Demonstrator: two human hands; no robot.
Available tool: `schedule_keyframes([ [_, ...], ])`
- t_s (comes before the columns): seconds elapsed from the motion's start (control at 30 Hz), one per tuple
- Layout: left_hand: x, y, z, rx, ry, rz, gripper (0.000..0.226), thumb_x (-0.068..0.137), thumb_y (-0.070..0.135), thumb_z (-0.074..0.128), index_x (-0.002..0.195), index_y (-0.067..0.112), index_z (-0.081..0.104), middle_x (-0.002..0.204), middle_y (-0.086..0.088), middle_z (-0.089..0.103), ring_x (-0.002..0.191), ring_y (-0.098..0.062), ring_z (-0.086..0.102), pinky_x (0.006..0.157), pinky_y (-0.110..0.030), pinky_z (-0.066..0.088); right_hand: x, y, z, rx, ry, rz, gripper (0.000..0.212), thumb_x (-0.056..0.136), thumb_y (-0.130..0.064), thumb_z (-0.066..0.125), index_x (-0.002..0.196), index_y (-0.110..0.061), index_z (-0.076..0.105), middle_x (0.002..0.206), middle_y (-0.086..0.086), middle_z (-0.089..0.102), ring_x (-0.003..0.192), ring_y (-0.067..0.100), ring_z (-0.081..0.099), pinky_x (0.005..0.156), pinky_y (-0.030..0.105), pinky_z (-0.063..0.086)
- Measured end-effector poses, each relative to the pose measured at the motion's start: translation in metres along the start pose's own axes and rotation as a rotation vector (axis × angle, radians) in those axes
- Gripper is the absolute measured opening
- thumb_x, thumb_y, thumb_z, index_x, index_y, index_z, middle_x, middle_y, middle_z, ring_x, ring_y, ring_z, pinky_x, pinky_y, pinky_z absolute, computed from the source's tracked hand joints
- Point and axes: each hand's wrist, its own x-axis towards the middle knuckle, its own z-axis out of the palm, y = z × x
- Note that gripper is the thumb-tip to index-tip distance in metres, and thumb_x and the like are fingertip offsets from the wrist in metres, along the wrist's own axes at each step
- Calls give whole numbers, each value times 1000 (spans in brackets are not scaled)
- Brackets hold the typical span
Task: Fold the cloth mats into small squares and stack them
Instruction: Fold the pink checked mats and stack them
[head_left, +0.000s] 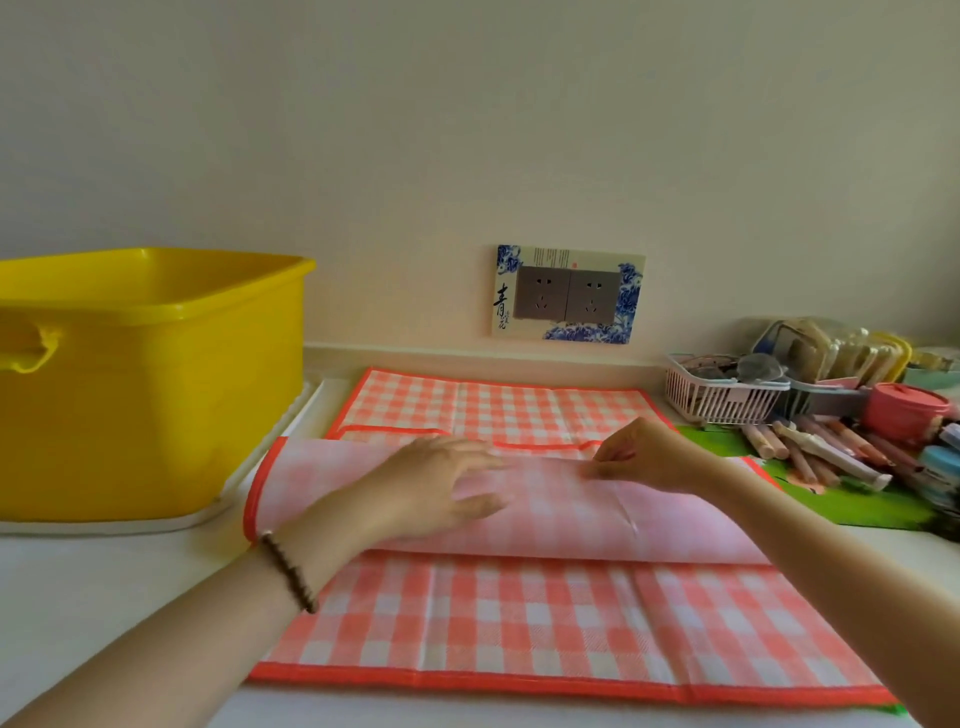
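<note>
Red-and-white checked cloth mat (545, 618) on the white counter (104, 597) looks light, thin and limp. Left hand (441, 483) presses flat, fingers spread, on the folded flap; right hand (644, 457) pinches the flap's hem, the best grip point.

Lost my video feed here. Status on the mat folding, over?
Left hand flat on the folded-over flap. Right hand pinches the flap. Checked mat partly folded, pale underside up. Yellow tub and pens sit clear at the sides.
</note>
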Motion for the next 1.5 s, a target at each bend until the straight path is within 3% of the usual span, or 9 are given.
schedule_keyframes([
  [0.17, 15, -17, 26, 47, -128, -143, 67, 87, 71, 32, 147, 40, 26, 157, 11, 18, 145, -10, 10, 118, -42, 1, 25, 14, 17, -85, 73, 85, 25, 80, -33, 72, 99, -16, 74, 106, -2, 70, 96, 14, 64, 79, 25, 48],
  [0.33, 30, -28, 32, 38, -120, -215, 65, 90, 67, 31, 147, 37, 26, 157, 9, 20, 145, -11, 13, 118, -40, 6, 47, 33, 32, -115, 167, 170, 23, 80, -36, 72, 95, -19, 74, 106, 4, 69, 98, 21, 62, 82, 32, 49],
  [0.63, 43, -36, 54, 78, -164, -284, 63, 94, 61, 24, 150, 33, 16, 160, 4, 7, 147, -19, 4, 118, -41, 5, 67, 43, 49, -134, 259, 177, 15, 86, -27, 66, 98, -21, 73, 104, -2, 70, 102, 20, 62, 78, 28, 44],
  [0.77, 42, -38, 62, 125, -125, -280, 64, 95, 61, 22, 151, 32, 13, 160, 5, 3, 147, -19, -1, 116, -44, 2, 62, 36, 55, -210, 324, 146, 22, 86, -27, 63, 108, -23, 67, 118, -2, 65, 112, 23, 57, 92, 31, 39],
  [0.87, 43, -39, 66, 94, -120, -291, 64, 94, 62, 20, 151, 33, 11, 160, 5, 1, 147, -19, -3, 117, -45, 0, 53, 9, 69, -114, 367, 11, 33, 88, -25, 61, 120, -22, 60, 132, -1, 55, 122, 20, 50, 104, 34, 36],
  [1.0, 44, -41, 72, 93, -116, -306, 65, 94, 62, 19, 151, 33, 8, 160, 5, -2, 147, -19, -5, 117, -45, -1, 42, -32, 106, -133, 172, -35, 40, 96, -18, 39, 136, -18, 47, 147, 0, 39, 136, 17, 35, 114, 30, 23],
  [1.1, 45, -40, 73, 109, -112, -312, 66, 94, 62, 19, 152, 30, 8, 160, 5, -3, 147, -18, -5, 117, -46, 0, 37, -40, 122, -224, 120, -2, 43, 102, -28, 26, 143, -19, 36, 153, -2, 29, 141, 14, 24, 117, 32, 14],
  [1.27, 46, -41, 73, 104, -108, -309, 68, 94, 63, 19, 152, 30, 5, 160, 5, -6, 147, -18, -7, 117, -47, 0, 29, -31, 115, -253, 30, 72, 47, 102, -37, 17, 149, -30, 20, 158, -7, 13, 146, 14, 8, 118, 35, 3],
  [1.5, 45, -46, 75, 108, -112, -291, 70, 92, 65, 17, 152, 32, 2, 159, 5, -11, 147, -19, -9, 116, -44, -3, 6, 18, 86, -318, 29, 200, 50, 101, -45, 17, 150, -34, 13, 158, -11, 7, 146, 11, 3, 118, 33, 0],
])
